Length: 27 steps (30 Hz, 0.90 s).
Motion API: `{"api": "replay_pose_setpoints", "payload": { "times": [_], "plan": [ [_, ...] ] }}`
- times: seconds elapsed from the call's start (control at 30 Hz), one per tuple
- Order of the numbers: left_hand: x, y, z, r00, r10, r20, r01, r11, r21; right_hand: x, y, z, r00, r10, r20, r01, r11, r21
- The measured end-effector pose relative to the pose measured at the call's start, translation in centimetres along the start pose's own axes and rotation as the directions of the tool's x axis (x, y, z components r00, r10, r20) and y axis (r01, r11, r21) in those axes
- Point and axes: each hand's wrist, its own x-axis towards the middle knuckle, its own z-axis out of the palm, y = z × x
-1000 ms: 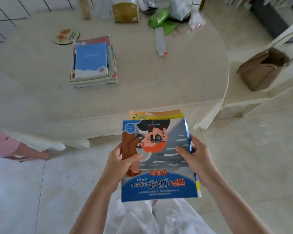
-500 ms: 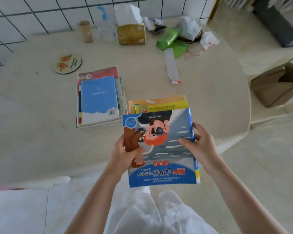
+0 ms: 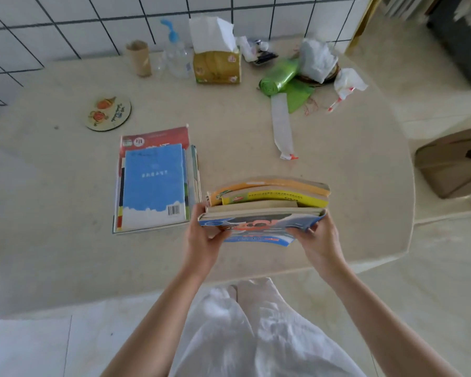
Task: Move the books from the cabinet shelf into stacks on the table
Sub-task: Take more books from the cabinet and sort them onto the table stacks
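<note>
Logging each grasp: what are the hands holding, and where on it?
A bundle of books, gripped at its near corners: left hand on the left, right hand on the right.

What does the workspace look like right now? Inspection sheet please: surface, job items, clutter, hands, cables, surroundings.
Surface: rounded beige table.
Job's things: flat stack topped by a blue-covered book; bundle of books with a blue cartoon cover held beside it, tilted on edge.
Clutter: yellow tissue box, green bag roll, clear pump bottle, round printed coaster.
Hands: left hand and right hand grip the bundle's ends.
Cables: nothing seen.
Surroundings: white tiled wall, brown bag.
</note>
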Motion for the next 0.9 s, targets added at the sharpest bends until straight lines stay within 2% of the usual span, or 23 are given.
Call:
{"api": "replay_pose_setpoints", "payload": {
  "times": [0.17,0.33,0.43,0.53,0.63,0.73,0.9],
  "plan": [
    [-0.8,-0.8,0.8,0.997,0.006,-0.071,-0.006,1.0,-0.003,1.3,0.7,-0.4,0.994,-0.062,0.085,0.063,0.998,-0.01],
    [-1.2,-1.4,1.1,0.996,0.001,-0.085,0.0,1.0,0.006,1.4,1.5,-1.4,0.982,-0.095,0.163,0.1,0.995,-0.025],
    [-1.5,-1.8,0.9,0.998,-0.01,-0.065,0.01,1.0,-0.005,1.3,1.5,-2.1,0.954,-0.163,0.252,0.195,0.974,-0.111],
    [-1.5,-2.3,0.5,1.0,-0.021,-0.016,0.02,1.0,-0.023,1.2,1.9,-2.5,0.952,-0.127,0.277,0.163,0.98,-0.112],
    [-1.4,-3.4,0.3,0.998,-0.062,0.027,0.063,0.998,-0.03,1.2,2.6,-2.8,0.951,-0.073,0.301,0.082,0.997,-0.018],
    [-1.5,-3.9,0.1,0.997,-0.066,0.033,0.064,0.996,0.069,1.3,2.6,-3.3,0.946,-0.066,0.317,0.078,0.997,-0.027],
    [-2.1,-4.2,-0.2,0.998,-0.063,0.021,0.058,0.979,0.194,2.1,3.2,-4.2,0.927,-0.124,0.354,0.195,0.965,-0.172]
  ]
}}
